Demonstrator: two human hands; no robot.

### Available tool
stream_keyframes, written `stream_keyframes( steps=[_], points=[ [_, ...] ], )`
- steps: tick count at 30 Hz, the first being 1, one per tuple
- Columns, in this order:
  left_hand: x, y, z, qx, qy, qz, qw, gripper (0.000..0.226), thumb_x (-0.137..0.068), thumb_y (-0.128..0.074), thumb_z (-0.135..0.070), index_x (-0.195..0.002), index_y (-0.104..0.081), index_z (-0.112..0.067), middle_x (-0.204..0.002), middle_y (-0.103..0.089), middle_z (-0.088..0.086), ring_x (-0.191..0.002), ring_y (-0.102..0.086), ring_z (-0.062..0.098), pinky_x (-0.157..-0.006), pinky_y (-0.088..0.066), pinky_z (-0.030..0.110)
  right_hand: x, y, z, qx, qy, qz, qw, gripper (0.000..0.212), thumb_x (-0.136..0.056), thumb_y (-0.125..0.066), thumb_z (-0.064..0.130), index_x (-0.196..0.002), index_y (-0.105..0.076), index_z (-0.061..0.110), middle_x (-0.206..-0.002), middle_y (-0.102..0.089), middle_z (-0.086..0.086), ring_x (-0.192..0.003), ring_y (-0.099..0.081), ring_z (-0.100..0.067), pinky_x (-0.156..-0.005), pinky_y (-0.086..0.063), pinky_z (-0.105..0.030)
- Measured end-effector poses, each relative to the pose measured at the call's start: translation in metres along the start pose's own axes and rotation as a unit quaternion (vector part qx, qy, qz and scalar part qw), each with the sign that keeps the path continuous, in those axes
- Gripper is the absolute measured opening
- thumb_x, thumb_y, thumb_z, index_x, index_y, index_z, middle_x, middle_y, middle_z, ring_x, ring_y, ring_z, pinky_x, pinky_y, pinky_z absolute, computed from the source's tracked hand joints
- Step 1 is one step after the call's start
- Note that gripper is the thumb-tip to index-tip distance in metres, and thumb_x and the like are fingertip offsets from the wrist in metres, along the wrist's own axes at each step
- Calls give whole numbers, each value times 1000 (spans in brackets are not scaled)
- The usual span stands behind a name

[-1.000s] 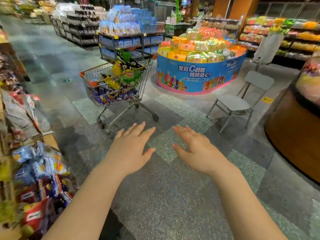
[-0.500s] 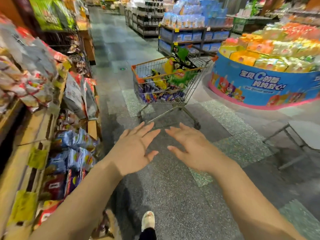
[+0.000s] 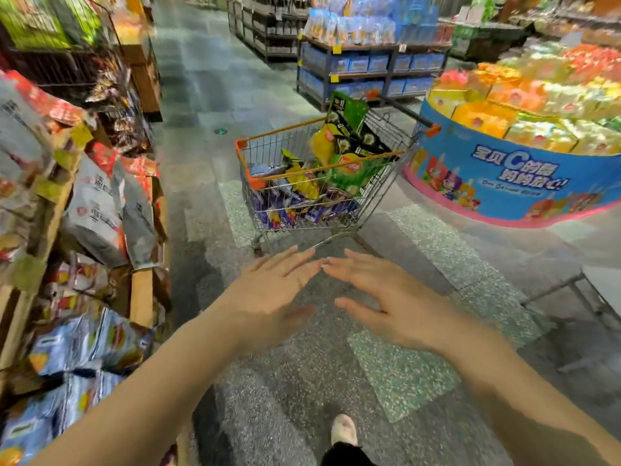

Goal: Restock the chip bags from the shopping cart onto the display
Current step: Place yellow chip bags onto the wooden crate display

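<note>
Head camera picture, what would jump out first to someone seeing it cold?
Two bare hands, the left hand and right hand, reach forward empty, fingers spread, low in the middle. Just beyond them on the aisle floor stands an orange-trimmed shopping cart heaped with chip bags. To its right sits a round blue display stacked with bright boxes.

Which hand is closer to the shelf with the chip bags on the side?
Left. The left hand is on the side nearer the snack shelf; the right hand is farther away from it. Both are open and empty.
</note>
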State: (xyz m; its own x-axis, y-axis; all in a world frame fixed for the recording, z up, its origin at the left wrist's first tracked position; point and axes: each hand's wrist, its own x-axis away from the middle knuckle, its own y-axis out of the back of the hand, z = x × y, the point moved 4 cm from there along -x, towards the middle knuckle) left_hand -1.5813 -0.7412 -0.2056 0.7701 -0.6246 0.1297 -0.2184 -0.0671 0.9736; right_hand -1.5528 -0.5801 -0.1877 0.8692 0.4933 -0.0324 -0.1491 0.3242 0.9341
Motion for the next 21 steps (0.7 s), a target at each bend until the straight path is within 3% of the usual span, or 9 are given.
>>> stream_keyframes(
  steps=[3, 5, 8, 14, 18, 20, 21],
  points=[
    [-57, 6, 22, 11, 7, -21, 1000, 69, -96, -37, -50, -150, 4, -35, -157, 9, -14, -145, 9, 8, -120, 0, 37, -44, 6, -48, -20, -11, -11, 1000, 68, -87, -30, 61, -146, -33, 26, -152, -29, 12, -142, -14, -5, -116, -6, -22],
    [-95, 10, 37, 20, 33, -26, 999, 70, -97, -40, -48, -150, 2, -34, -158, 6, -13, -146, 6, 10, -117, 2, 34, -74, 13, -83, -41, -25, -13, 999, 56, -95, -43, 49, -146, -32, 28, -147, -26, 19, -143, -13, -5, -118, -8, -27],
    [-154, 21, 54, 33, 51, -41, 997, 70, -95, -39, -51, -150, 0, -33, -159, 2, -9, -147, 1, 13, -120, -6, 38, -118, 28, -138, -60, -29, -1, 998, 53, -98, -47, 36, -147, -28, 29, -152, -24, 15, -144, -11, -6, -114, -4, -22],
    [-269, 69, 89, 17, 98, -60, 993, 68, -97, -40, -46, -149, 2, -37, -159, 3, -12, -146, 0, 12, -117, -5, 36, -203, 84, -229, -45, -12, -26, 999, 54, -99, -42, 40, -149, -24, 30, -153, -23, 16, -132, -8, 9, -107, 1, -13],
    [-323, 86, 122, 6, 114, -64, 991, 65, -97, -42, -45, -150, -5, -37, -159, -2, -9, -146, -9, 17, -119, -12, 39, -250, 104, -268, -62, 10, -79, 995, 50, -98, -48, 35, -144, -38, 20, -145, -39, 9, -132, -23, 5, -115, -11, -14],
    [-346, 91, 141, 19, 118, -68, 991, 66, -96, -43, -46, -150, -6, -38, -159, -2, -8, -146, -12, 18, -118, -16, 41, -276, 105, -285, -76, 6, -84, 994, 50, -97, -51, 31, -144, -38, 20, -142, -39, 12, -129, -23, 9, -112, -12, -9],
    [-358, 92, 151, 22, 115, -70, 991, 66, -96, -43, -46, -150, -6, -38, -159, -2, -8, -146, -12, 18, -118, -17, 41, -290, 103, -294, -78, -2, -80, 994, 51, -97, -51, 31, -145, -36, 21, -145, -38, 11, -133, -24, 4, -114, -14, -14]
  ],
)
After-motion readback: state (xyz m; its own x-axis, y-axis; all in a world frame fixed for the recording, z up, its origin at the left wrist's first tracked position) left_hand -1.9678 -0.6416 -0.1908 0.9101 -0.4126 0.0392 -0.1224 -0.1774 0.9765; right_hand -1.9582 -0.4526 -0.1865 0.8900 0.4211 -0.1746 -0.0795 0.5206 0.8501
